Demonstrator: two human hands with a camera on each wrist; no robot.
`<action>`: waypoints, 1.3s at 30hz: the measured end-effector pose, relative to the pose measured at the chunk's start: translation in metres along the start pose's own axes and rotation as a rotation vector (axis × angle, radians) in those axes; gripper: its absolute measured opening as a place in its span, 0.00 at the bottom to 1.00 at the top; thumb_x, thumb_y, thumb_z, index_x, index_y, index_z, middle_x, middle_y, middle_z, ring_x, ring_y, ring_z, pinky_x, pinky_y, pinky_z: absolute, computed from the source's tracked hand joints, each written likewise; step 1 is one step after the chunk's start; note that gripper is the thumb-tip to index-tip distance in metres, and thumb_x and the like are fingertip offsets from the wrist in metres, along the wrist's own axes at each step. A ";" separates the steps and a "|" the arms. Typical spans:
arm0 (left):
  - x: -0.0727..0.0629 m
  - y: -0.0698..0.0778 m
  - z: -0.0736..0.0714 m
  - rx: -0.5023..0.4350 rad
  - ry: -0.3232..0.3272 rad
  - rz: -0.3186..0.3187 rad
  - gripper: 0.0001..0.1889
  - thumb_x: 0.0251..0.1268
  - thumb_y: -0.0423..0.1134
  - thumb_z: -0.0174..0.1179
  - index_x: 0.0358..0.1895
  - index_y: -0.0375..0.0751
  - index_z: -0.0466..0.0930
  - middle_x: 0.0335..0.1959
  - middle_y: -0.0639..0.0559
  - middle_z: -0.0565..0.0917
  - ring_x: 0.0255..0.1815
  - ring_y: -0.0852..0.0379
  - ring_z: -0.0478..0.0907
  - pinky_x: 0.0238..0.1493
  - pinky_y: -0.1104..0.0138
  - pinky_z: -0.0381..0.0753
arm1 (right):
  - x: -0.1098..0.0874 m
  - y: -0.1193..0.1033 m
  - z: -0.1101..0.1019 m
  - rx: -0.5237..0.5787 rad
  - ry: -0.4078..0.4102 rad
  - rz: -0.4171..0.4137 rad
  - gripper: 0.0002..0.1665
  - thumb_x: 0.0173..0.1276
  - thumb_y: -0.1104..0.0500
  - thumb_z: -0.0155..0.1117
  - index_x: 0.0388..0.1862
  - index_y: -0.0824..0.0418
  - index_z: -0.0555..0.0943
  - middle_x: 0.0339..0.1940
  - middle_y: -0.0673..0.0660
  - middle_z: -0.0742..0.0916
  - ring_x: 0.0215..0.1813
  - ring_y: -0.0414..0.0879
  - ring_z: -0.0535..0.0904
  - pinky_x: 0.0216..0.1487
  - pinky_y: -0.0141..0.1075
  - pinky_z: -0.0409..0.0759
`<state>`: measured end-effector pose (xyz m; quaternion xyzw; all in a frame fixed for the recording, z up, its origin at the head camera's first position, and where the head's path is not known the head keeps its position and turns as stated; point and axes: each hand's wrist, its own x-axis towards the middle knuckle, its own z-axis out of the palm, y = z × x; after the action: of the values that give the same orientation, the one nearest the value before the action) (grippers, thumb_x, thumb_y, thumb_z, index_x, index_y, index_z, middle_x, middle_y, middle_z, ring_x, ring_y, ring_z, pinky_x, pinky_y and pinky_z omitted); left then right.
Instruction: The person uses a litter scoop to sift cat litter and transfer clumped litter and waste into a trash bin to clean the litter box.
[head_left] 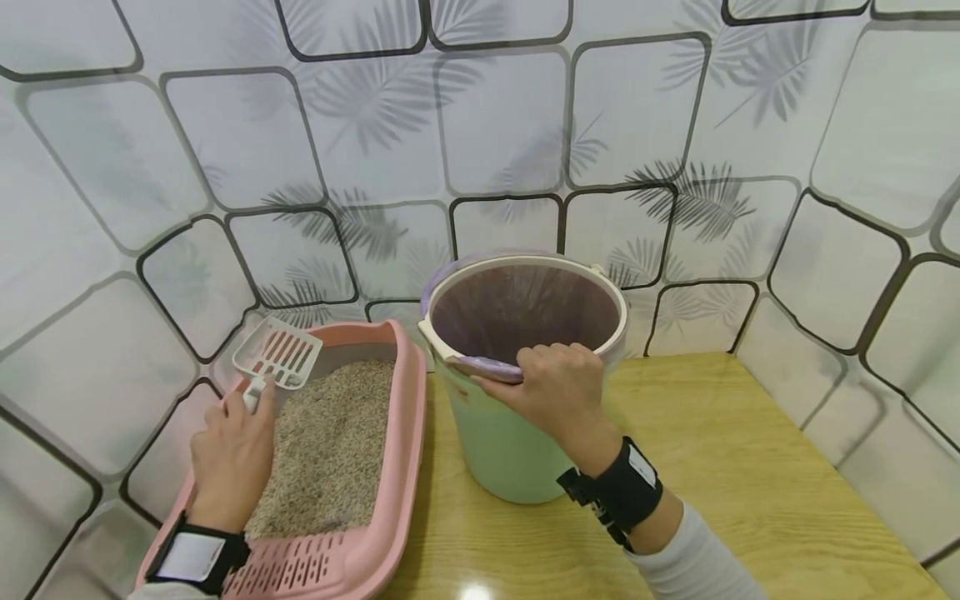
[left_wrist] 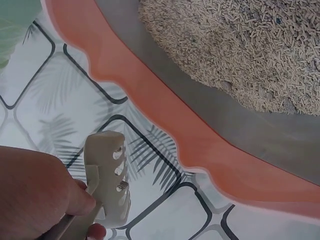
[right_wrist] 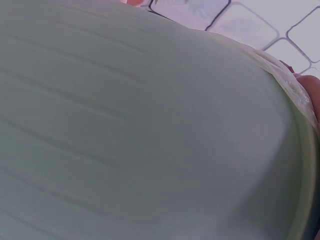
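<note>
My left hand (head_left: 234,454) grips the handle of a white slotted litter scoop (head_left: 277,354), its blade raised over the far left corner of a pink litter box (head_left: 408,467). In the left wrist view a small bit of something sits in one slot of the scoop (left_wrist: 107,175). Tan pellet litter (head_left: 330,450) fills the box. My right hand (head_left: 558,387) curls over the front rim of a green trash bin (head_left: 510,454) and holds the edge of its purple garbage bag (head_left: 487,368). The right wrist view is mostly the bin's side (right_wrist: 165,125).
Box and bin stand side by side on a wooden table (head_left: 720,467). A patterned cloth wall (head_left: 510,125) encloses the back and both sides. A white ring (head_left: 525,260) runs round the bin's mouth.
</note>
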<state>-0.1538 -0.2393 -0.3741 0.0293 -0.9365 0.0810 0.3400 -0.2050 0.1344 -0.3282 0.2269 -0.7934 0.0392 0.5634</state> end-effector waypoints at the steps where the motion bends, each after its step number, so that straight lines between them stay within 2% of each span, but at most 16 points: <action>1: 0.001 0.000 -0.001 -0.013 -0.024 -0.003 0.28 0.62 0.28 0.55 0.68 0.40 0.66 0.33 0.27 0.69 0.26 0.34 0.69 0.10 0.57 0.59 | 0.000 0.000 0.000 0.000 0.004 0.000 0.42 0.44 0.24 0.68 0.04 0.53 0.59 0.04 0.47 0.61 0.09 0.41 0.50 0.13 0.33 0.48; 6: 0.005 -0.002 -0.004 -0.147 -0.162 -0.062 0.34 0.60 0.27 0.53 0.72 0.35 0.57 0.39 0.20 0.71 0.28 0.28 0.72 0.11 0.49 0.64 | 0.000 0.002 0.000 -0.005 0.007 -0.001 0.42 0.44 0.25 0.68 0.04 0.53 0.59 0.04 0.47 0.60 0.10 0.41 0.49 0.13 0.33 0.47; 8: 0.006 -0.003 -0.004 -0.208 -0.184 -0.085 0.33 0.59 0.27 0.51 0.71 0.29 0.55 0.41 0.18 0.72 0.27 0.27 0.74 0.13 0.45 0.68 | 0.000 0.002 0.000 -0.010 0.006 0.001 0.42 0.44 0.25 0.68 0.04 0.53 0.59 0.04 0.47 0.60 0.09 0.41 0.49 0.13 0.33 0.47; 12: 0.007 -0.003 -0.004 -0.283 -0.190 -0.101 0.31 0.58 0.26 0.47 0.67 0.23 0.56 0.43 0.17 0.72 0.24 0.27 0.74 0.18 0.41 0.71 | -0.001 0.003 0.000 -0.012 0.003 0.003 0.42 0.43 0.25 0.68 0.04 0.53 0.59 0.04 0.47 0.60 0.09 0.41 0.49 0.13 0.33 0.46; 16: 0.012 -0.004 -0.009 -0.279 -0.172 -0.085 0.29 0.59 0.27 0.46 0.66 0.24 0.57 0.41 0.18 0.73 0.21 0.29 0.73 0.17 0.43 0.69 | -0.002 0.003 0.001 -0.012 0.000 0.007 0.42 0.43 0.25 0.69 0.04 0.53 0.59 0.04 0.47 0.60 0.10 0.41 0.49 0.13 0.33 0.47; 19: 0.026 -0.004 -0.021 -0.247 -0.178 -0.069 0.29 0.61 0.29 0.47 0.68 0.28 0.58 0.38 0.19 0.73 0.19 0.33 0.72 0.14 0.48 0.66 | -0.003 0.004 0.002 -0.013 -0.006 0.009 0.42 0.43 0.24 0.68 0.04 0.53 0.60 0.04 0.47 0.60 0.10 0.41 0.49 0.13 0.33 0.47; 22: 0.051 0.001 -0.044 -0.241 -0.211 -0.043 0.29 0.63 0.32 0.46 0.69 0.32 0.57 0.36 0.22 0.73 0.21 0.33 0.73 0.14 0.51 0.65 | -0.004 0.004 0.002 -0.018 -0.010 0.011 0.42 0.43 0.24 0.68 0.04 0.53 0.59 0.04 0.47 0.60 0.10 0.41 0.50 0.13 0.33 0.47; 26: 0.090 0.020 -0.078 -0.266 -0.213 0.071 0.29 0.63 0.33 0.45 0.70 0.37 0.59 0.33 0.28 0.75 0.23 0.37 0.73 0.15 0.54 0.67 | -0.004 0.003 0.002 -0.013 -0.002 0.015 0.42 0.43 0.24 0.69 0.03 0.53 0.59 0.04 0.47 0.60 0.09 0.41 0.50 0.13 0.33 0.48; 28: 0.105 0.037 -0.093 -0.260 -0.178 0.144 0.30 0.62 0.32 0.47 0.70 0.40 0.60 0.31 0.31 0.75 0.23 0.41 0.72 0.15 0.56 0.67 | -0.003 0.002 0.002 0.000 0.000 0.012 0.42 0.43 0.24 0.68 0.03 0.53 0.59 0.04 0.47 0.61 0.09 0.41 0.50 0.13 0.33 0.49; 30: 0.115 0.059 -0.103 -0.224 -0.170 0.212 0.30 0.65 0.42 0.54 0.71 0.44 0.61 0.30 0.35 0.74 0.23 0.45 0.71 0.15 0.59 0.67 | -0.003 0.001 0.002 0.009 -0.007 0.008 0.42 0.44 0.24 0.68 0.03 0.53 0.59 0.04 0.47 0.61 0.09 0.41 0.51 0.13 0.34 0.51; 32: 0.119 0.084 -0.109 -0.171 -0.171 0.280 0.33 0.62 0.44 0.59 0.71 0.47 0.61 0.31 0.37 0.74 0.24 0.46 0.70 0.14 0.60 0.67 | -0.003 0.000 0.002 0.012 -0.011 -0.001 0.42 0.45 0.23 0.67 0.03 0.53 0.59 0.04 0.47 0.61 0.09 0.41 0.52 0.13 0.34 0.53; 35: 0.119 0.120 -0.110 -0.062 -0.155 0.410 0.29 0.61 0.43 0.61 0.67 0.49 0.65 0.32 0.40 0.75 0.26 0.48 0.71 0.15 0.62 0.69 | -0.003 -0.002 0.003 0.003 -0.006 -0.017 0.43 0.44 0.22 0.66 0.03 0.53 0.59 0.03 0.47 0.62 0.09 0.41 0.54 0.13 0.34 0.55; 37: 0.116 0.140 -0.107 0.026 -0.102 0.512 0.24 0.61 0.34 0.57 0.62 0.49 0.69 0.32 0.42 0.76 0.27 0.49 0.71 0.16 0.63 0.69 | -0.003 -0.003 0.003 -0.002 0.004 -0.025 0.43 0.42 0.22 0.67 0.02 0.53 0.59 0.03 0.47 0.63 0.08 0.41 0.54 0.13 0.34 0.55; 39: 0.115 0.154 -0.104 0.123 -0.017 0.607 0.18 0.65 0.34 0.57 0.57 0.50 0.73 0.33 0.44 0.76 0.30 0.50 0.72 0.20 0.65 0.70 | -0.004 -0.004 0.002 -0.006 0.010 -0.030 0.43 0.41 0.22 0.67 0.02 0.53 0.59 0.03 0.46 0.64 0.08 0.40 0.54 0.13 0.34 0.55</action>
<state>-0.1930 -0.0696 -0.2421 -0.2306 -0.8986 0.2353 0.2898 -0.2046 0.1311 -0.3333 0.2369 -0.7873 0.0294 0.5685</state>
